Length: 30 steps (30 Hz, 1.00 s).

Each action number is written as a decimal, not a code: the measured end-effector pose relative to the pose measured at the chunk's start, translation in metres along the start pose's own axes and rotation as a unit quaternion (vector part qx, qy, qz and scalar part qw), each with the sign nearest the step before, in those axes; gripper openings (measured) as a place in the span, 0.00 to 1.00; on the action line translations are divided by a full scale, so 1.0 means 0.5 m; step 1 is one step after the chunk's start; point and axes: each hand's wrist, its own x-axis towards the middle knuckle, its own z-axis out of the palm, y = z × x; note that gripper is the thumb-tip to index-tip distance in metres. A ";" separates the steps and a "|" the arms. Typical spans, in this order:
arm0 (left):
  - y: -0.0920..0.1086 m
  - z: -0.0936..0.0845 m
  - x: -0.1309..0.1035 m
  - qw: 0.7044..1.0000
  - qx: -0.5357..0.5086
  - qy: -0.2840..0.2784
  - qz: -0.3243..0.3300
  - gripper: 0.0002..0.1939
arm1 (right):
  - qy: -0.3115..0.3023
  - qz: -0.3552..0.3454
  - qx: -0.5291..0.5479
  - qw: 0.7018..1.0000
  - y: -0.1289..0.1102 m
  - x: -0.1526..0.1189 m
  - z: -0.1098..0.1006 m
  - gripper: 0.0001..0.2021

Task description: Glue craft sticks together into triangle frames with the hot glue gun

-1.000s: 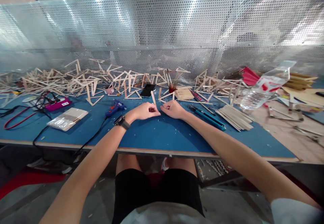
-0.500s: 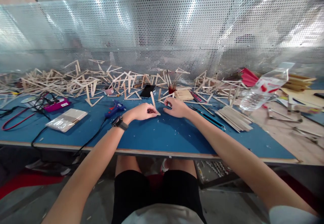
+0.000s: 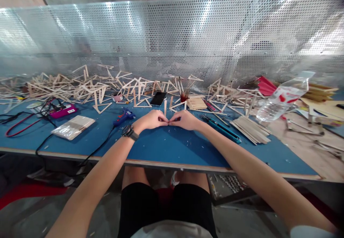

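Observation:
Over the blue tabletop my left hand (image 3: 156, 119) and my right hand (image 3: 184, 120) meet fingertip to fingertip. My left hand is closed on a craft stick (image 3: 165, 107), whose pale upper end stands up behind the fingers. The thumb and fingers of my right hand pinch at the same spot, on the end of that stick piece; the fingertips hide the joint. Another stick end (image 3: 185, 105) shows just behind my right hand, and I cannot tell whether it is held. A blue glue gun (image 3: 124, 117) lies left of my left hand.
Many joined stick frames (image 3: 67, 85) pile along the back, before a perforated metal screen (image 3: 172, 33). A phone (image 3: 158, 98), loose sticks (image 3: 251, 128), teal pliers (image 3: 224, 130), a plastic bottle (image 3: 279, 100), a wrapped stick pack (image 3: 73, 127) and a magenta power strip (image 3: 63, 111) lie around.
My right hand has moved left and down, its fingers closing from a loose curl to a pinch against my left fingertips. The stick in my left hand now stands more upright.

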 end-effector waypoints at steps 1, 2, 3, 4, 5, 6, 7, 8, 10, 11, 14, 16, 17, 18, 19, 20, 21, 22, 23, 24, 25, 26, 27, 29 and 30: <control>0.002 0.001 0.000 1.000 0.001 0.006 -0.001 0.11 | -0.001 0.000 -0.007 1.000 -0.003 0.000 0.000 0.10; 0.002 0.001 0.000 1.000 -0.001 0.009 -0.004 0.12 | -0.002 -0.001 -0.015 1.000 -0.006 0.000 0.000 0.10; 0.002 0.002 0.000 1.000 -0.007 0.011 -0.008 0.12 | -0.003 -0.003 -0.024 1.000 -0.009 0.000 0.000 0.10; 0.001 0.002 0.000 1.000 -0.014 0.010 -0.010 0.12 | -0.003 -0.006 -0.032 0.999 -0.012 0.001 0.001 0.09; -0.001 0.002 0.000 1.000 -0.020 0.007 -0.009 0.12 | -0.003 -0.010 -0.041 0.999 -0.014 0.001 0.002 0.09; -0.003 0.002 0.000 1.000 -0.025 0.004 -0.006 0.12 | -0.003 -0.015 -0.050 0.999 -0.016 0.001 0.003 0.08; -0.005 0.001 0.000 1.000 -0.027 0.000 -0.001 0.11 | -0.002 -0.020 -0.059 0.998 -0.018 0.002 0.004 0.07; -0.006 0.001 0.000 1.000 -0.028 -0.004 0.003 0.11 | -0.001 -0.026 -0.067 0.997 -0.020 0.002 0.005 0.06; -0.009 -0.001 0.000 1.000 -0.026 -0.009 0.009 0.10 | 0.000 -0.038 -0.085 0.996 -0.023 0.002 0.007 0.05; -0.009 -0.001 -0.001 1.000 -0.024 -0.009 0.011 0.09 | 0.000 -0.042 -0.094 0.995 -0.024 0.002 0.007 0.05; -0.010 -0.002 -0.002 1.000 -0.011 -0.009 0.021 0.09 | -0.004 -0.044 -0.110 0.993 -0.030 0.001 0.005 0.04; -0.010 -0.003 -0.002 1.000 0.003 -0.006 0.026 0.09 | -0.010 -0.041 -0.112 0.993 -0.033 0.001 0.004 0.04; -0.010 -0.003 -0.001 1.000 0.010 -0.004 0.025 0.09 | -0.014 -0.044 -0.112 0.993 -0.034 0.001 0.004 0.04; -0.010 -0.004 -0.001 1.000 0.015 -0.005 0.023 0.08 | -0.018 -0.049 -0.112 0.992 -0.034 0.002 0.003 0.03; -0.010 -0.004 0.000 1.000 0.018 -0.007 0.021 0.08 | -0.023 -0.057 -0.112 0.992 -0.033 0.003 0.003 0.03; -0.010 -0.005 0.001 1.000 0.020 -0.012 0.019 0.08 | -0.031 -0.064 -0.111 0.991 -0.032 0.004 0.002 0.02; -0.009 -0.005 0.002 0.999 0.023 -0.017 0.019 0.08 | -0.041 -0.068 -0.108 0.991 -0.030 0.006 0.002 0.02; -0.009 -0.006 0.003 0.999 0.026 -0.022 0.019 0.08 | -0.053 -0.069 -0.104 0.991 -0.028 0.008 0.001 0.03; -0.009 -0.006 0.003 0.999 0.031 -0.026 0.020 0.08 | -0.069 -0.065 -0.098 0.991 -0.025 0.010 0.000 0.05; -0.008 -0.007 0.004 0.999 0.036 -0.027 0.020 0.09 | -0.084 -0.062 -0.094 0.990 -0.023 0.012 0.000 0.06; -0.007 -0.007 0.004 0.999 0.041 -0.026 0.021 0.09 | -0.099 -0.060 -0.092 0.989 -0.020 0.014 -0.001 0.06; -0.005 -0.007 0.005 0.998 0.045 -0.023 0.022 0.09 | -0.110 -0.059 -0.096 0.987 -0.018 0.015 -0.001 0.06; -0.003 -0.006 0.005 0.998 0.050 -0.021 0.026 0.09 | -0.118 -0.059 -0.098 0.987 -0.016 0.016 -0.001 0.05; 0.004 -0.006 0.005 0.997 0.064 -0.019 0.037 0.09 | -0.122 -0.058 -0.101 0.986 -0.015 0.016 -0.001 0.05; 0.007 -0.006 0.005 0.996 0.073 -0.017 0.043 0.09 | -0.122 -0.057 -0.103 0.986 -0.015 0.016 -0.001 0.05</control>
